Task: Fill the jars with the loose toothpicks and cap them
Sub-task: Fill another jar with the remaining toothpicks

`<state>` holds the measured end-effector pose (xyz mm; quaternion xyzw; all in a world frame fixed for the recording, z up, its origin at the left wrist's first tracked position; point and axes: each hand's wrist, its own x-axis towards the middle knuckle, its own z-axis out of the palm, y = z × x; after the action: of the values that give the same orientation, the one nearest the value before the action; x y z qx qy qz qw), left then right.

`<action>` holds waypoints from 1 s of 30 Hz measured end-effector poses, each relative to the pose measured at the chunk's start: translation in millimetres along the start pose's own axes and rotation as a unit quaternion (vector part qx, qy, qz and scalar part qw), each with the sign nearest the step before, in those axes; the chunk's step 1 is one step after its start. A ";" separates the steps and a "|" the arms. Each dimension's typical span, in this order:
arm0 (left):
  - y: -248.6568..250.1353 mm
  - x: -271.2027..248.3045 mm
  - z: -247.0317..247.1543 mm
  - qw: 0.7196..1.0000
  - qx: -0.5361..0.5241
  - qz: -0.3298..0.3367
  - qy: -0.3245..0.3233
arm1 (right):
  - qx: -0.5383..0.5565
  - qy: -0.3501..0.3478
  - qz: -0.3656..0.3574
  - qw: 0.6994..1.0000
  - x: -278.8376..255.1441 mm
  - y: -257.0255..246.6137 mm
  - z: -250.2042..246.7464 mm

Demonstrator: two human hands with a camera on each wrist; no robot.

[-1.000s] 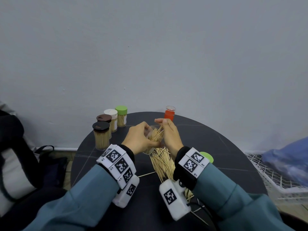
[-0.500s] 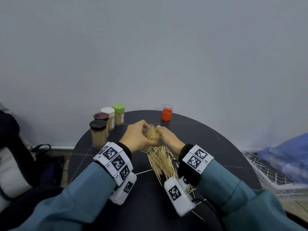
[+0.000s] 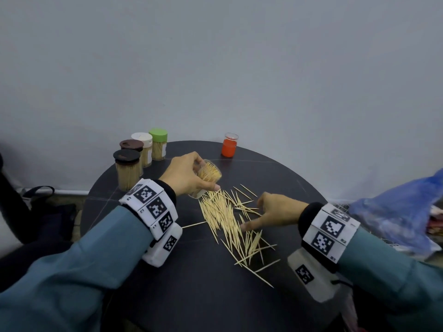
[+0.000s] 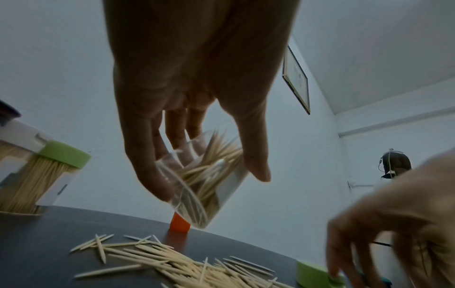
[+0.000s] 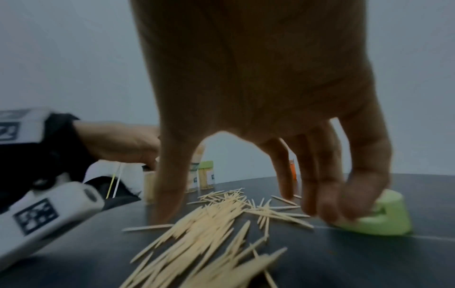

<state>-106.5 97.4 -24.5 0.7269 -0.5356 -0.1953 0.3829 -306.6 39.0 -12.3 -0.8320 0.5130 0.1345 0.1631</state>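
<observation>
green cap (image 5: 379, 216): hidden in head view behind right hand (image 3: 275, 213)
orange jar (image 4: 180, 225): mostly behind clear jar (image 4: 197, 183)
right hand fingertips (image 5: 327, 209): motion-blurred

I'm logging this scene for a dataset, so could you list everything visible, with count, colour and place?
capped toothpick jars: four; two dark brown lids, one white, one green; table's far left.
open jar: one, clear, part-filled, tilted in the left hand.
loose toothpicks: many, pale wood, table's middle.
loose cap: one, light green, under the right fingers.
orange jar: one, uncapped, far edge.
table: one, black, round.
blue bag: one, right.
left hand: grips open jar.
right hand: fingers spread, touching cap.
</observation>
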 end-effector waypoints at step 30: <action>-1.5 1.6 -2.1 1.000 0.014 0.011 -0.002 | -0.043 0.144 -0.067 0.986 31.4 -15.7 18.9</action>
<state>-103.5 96.8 -24.1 0.7262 -0.5468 -0.1847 0.3736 -279.8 27.9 -39.7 -0.8816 0.4675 0.0242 0.0603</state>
